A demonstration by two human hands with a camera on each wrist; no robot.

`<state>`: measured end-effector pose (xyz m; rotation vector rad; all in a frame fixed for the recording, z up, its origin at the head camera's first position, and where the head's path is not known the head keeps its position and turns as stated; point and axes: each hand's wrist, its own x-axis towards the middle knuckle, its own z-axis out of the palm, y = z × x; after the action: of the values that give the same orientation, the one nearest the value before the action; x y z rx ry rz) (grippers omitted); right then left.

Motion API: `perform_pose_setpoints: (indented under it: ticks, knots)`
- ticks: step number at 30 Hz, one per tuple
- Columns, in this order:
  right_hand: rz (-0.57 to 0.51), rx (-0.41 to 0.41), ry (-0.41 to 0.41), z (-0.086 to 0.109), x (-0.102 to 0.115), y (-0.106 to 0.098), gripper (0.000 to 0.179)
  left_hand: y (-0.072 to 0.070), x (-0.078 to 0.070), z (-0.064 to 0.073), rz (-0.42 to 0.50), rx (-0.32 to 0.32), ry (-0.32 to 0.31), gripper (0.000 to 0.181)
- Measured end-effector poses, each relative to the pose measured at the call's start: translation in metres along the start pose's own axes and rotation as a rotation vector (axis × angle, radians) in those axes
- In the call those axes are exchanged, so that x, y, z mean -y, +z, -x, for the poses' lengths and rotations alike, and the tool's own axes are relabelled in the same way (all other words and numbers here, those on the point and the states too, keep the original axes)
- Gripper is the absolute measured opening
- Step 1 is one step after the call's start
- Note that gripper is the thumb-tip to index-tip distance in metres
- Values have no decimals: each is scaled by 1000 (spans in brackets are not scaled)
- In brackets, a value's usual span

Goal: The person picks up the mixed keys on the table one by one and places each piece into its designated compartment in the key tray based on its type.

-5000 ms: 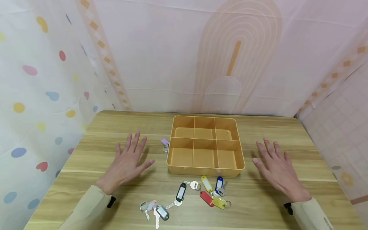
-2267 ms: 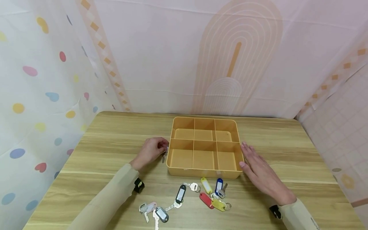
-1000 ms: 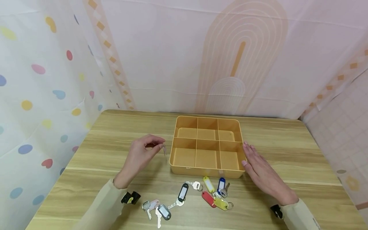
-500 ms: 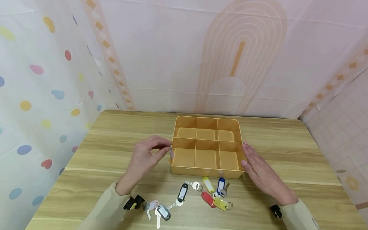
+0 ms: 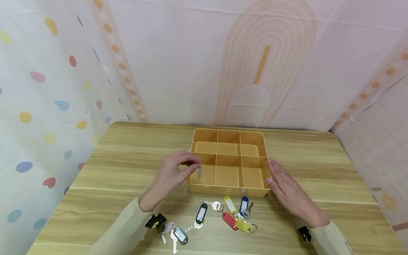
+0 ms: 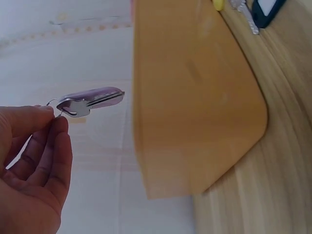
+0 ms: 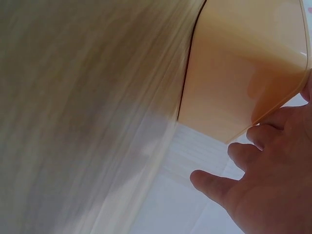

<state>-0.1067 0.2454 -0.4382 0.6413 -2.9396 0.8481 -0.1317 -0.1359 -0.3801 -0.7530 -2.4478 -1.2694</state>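
My left hand (image 5: 173,173) pinches a split ring between thumb and forefinger. From it hangs a key (image 6: 78,107) with a purple key tag (image 6: 109,94). In the head view the purple tag (image 5: 199,171) hangs over the front left compartment of an orange box (image 5: 229,190) with two rows of compartments. My right hand (image 5: 291,189) lies along the box's right side, fingers straight and fingertips at the rim. The right wrist view shows those fingers beside the box's outer wall (image 7: 229,87).
In front of the box lie keys with tags: black (image 5: 201,213), red (image 5: 230,221), blue (image 5: 243,205), yellow (image 5: 229,204), another yellow (image 5: 243,226), dark grey (image 5: 180,235) and pale pink (image 5: 169,227). A patterned cloth (image 5: 178,63) hangs behind the wooden table (image 5: 140,141).
My left hand took the key with the purple tag from beside the box, lifted it and moved right over the front left compartment. My right hand came to the box's right side and stayed there.
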Motion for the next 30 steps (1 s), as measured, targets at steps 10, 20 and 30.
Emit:
perform_pose_setpoints:
  ticks: [10,20,30]
  knots:
    - [-5,7,-4,-1,0,0,63,9,14,-4,-3,137,6,17]
    - [0,2,-18,-1,1,0,62,14,25,-6,-54,203,-49,16]
    - [-2,15,-14,-1,-2,-3,62,19,30,-7,-138,217,33,18]
